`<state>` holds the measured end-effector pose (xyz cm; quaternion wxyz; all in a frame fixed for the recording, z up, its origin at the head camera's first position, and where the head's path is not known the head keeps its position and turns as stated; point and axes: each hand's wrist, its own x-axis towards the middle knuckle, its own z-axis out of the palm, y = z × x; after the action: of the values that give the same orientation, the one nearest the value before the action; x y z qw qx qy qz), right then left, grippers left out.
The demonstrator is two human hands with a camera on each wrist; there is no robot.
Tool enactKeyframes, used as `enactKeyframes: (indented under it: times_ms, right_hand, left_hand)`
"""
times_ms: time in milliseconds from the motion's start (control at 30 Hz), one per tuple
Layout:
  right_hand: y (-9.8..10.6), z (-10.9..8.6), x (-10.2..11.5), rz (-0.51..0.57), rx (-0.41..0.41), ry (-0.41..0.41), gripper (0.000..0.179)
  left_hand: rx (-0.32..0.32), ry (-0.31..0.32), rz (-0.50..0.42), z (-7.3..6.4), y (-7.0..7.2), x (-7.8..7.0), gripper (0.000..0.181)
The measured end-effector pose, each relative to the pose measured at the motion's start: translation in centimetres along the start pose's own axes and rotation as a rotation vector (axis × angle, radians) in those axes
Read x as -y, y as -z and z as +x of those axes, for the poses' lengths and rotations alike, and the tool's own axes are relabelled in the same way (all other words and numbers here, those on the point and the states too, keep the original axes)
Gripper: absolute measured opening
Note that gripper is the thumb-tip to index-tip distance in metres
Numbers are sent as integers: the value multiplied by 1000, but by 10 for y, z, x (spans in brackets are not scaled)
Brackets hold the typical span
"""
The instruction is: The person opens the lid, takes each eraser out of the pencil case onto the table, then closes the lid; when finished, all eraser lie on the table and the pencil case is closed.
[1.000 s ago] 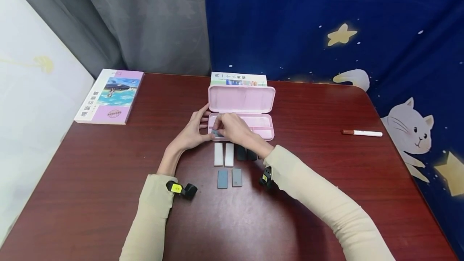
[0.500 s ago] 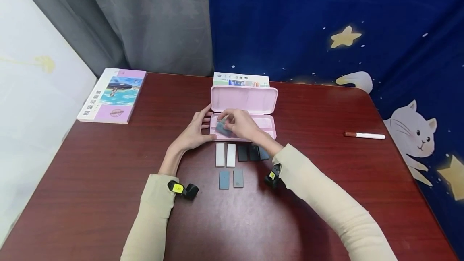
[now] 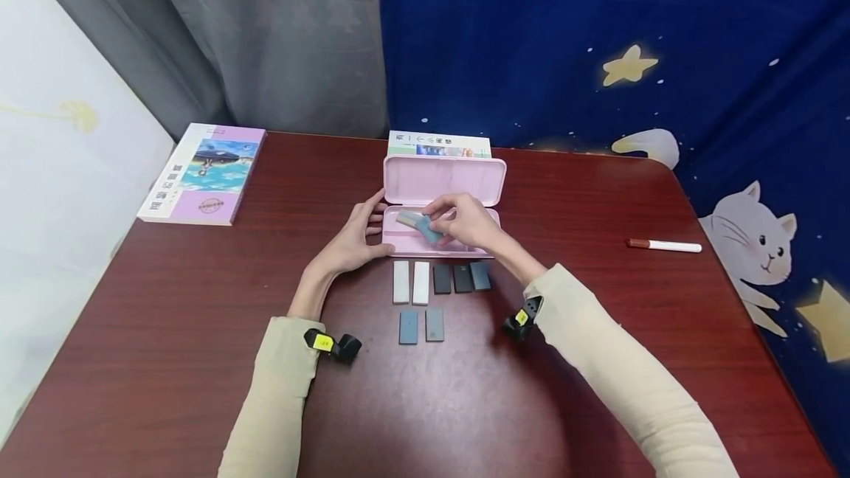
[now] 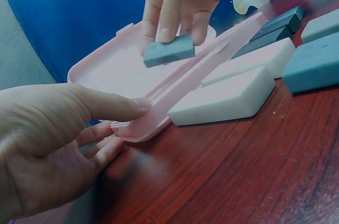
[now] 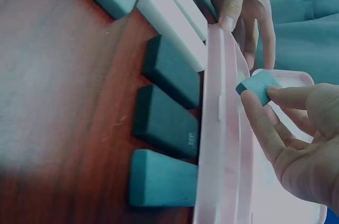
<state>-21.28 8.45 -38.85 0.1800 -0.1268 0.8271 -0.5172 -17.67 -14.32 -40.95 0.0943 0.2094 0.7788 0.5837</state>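
Note:
A pink pencil case (image 3: 443,181) lies open, its lid tipped back. My left hand (image 3: 353,240) grips its left end, thumb (image 4: 119,105) on the front rim and fingers round the end. Above the tray, my right hand (image 3: 468,223) pinches a blue-grey eraser (image 4: 169,50) between thumb and fingertips. In front of the case, a row holds two white erasers (image 3: 411,283), two black erasers (image 3: 452,279) and a dark blue eraser (image 3: 480,276). Nearer me lie a blue eraser (image 3: 408,327) and a grey eraser (image 3: 434,324).
Behind the lid stands a book (image 3: 438,144), partly hidden. Another book (image 3: 202,175) with a purple and white cover lies at the table's back left. A white marker with a brown cap (image 3: 664,246) lies on the right. Curtains (image 3: 265,43) hang behind the table.
The right hand has lifted the blue-grey eraser from the tray's left part and moved right with it. The dark blue eraser has come into sight. My left hand keeps its place.

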Motion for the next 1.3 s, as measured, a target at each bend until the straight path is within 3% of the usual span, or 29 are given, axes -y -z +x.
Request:
enactKeyframes:
  times_ms: [300,500,733,1067,1300]
  right_hand:
    - [1,-15,-9,47,-43,9,21]
    - [3,-31,-13,95,-78,-29,20]
    - [5,-54,-19,119,-58,-77,20]
    - [-4,-102,-32,198,-45,-146,19]
    - [-15,-117,-41,222,-29,-181,17]
  left_hand:
    - [6,5,9,1,0,-1,92]
    - [8,5,17,1,0,0,92]
    - [13,9,44,1,0,2,92]
    - [22,7,54,1,-1,0,91]
    - [21,19,61,0,0,0,91]
